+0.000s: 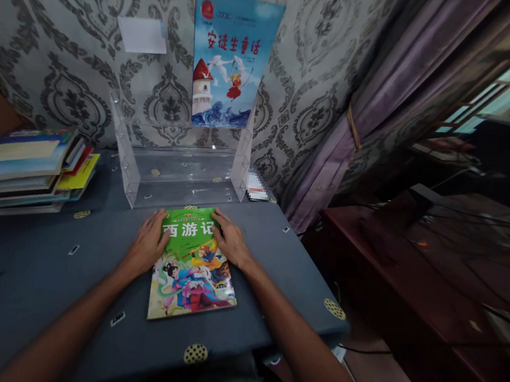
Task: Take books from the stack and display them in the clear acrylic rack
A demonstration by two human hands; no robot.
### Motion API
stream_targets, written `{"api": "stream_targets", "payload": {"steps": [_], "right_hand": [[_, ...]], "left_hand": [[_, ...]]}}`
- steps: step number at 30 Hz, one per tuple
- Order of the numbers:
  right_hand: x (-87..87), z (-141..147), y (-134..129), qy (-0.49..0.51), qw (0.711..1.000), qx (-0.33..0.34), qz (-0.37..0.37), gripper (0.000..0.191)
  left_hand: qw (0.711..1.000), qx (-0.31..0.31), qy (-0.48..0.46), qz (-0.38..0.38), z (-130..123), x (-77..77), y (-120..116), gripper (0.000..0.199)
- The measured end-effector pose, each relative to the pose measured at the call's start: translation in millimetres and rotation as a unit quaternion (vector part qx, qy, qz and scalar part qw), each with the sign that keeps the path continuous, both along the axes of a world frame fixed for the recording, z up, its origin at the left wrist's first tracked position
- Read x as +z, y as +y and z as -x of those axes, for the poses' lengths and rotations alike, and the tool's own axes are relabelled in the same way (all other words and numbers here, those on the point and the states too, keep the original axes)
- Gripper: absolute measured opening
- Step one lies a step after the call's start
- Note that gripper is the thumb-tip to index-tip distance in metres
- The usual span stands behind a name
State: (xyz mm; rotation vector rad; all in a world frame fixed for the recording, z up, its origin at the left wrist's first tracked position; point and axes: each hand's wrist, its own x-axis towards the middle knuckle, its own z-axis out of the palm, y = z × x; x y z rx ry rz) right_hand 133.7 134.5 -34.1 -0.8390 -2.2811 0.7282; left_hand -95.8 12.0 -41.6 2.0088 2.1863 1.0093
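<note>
A green paperback book [196, 270] with a colourful illustrated cover and large white Chinese characters lies face up near the front of the table. My left hand [149, 241] grips its upper left edge, the thumb along the cover. On the opposite side, my right hand [231, 239] holds the upper right edge with fingers bent around the corner. Just beyond the book stands a clear acrylic rack [241, 158]. Above the rack's right part, a blue book [233, 67] with red characters faces me upright, and a white card [142, 36] shows to its left.
A stack of books [25, 166] sits at the table's left rear. The table has a dark grey patterned cloth [92, 301]. A small white item [257, 186], partly blurred, lies right of the rack. Purple curtain [334, 151] and a dark red desk [393, 276] with cables are at right.
</note>
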Motion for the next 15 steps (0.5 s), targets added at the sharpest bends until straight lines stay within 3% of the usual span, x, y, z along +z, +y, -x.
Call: {"api": "stream_targets", "payload": {"steps": [15], "right_hand": [[-0.2,-1.2,-2.4,0.002,1.000,0.005,-0.001,0.045]], "left_hand": [[1.000,0.001,-0.019,0.005,-1.4,-2.3,-1.3,0.043]]}}
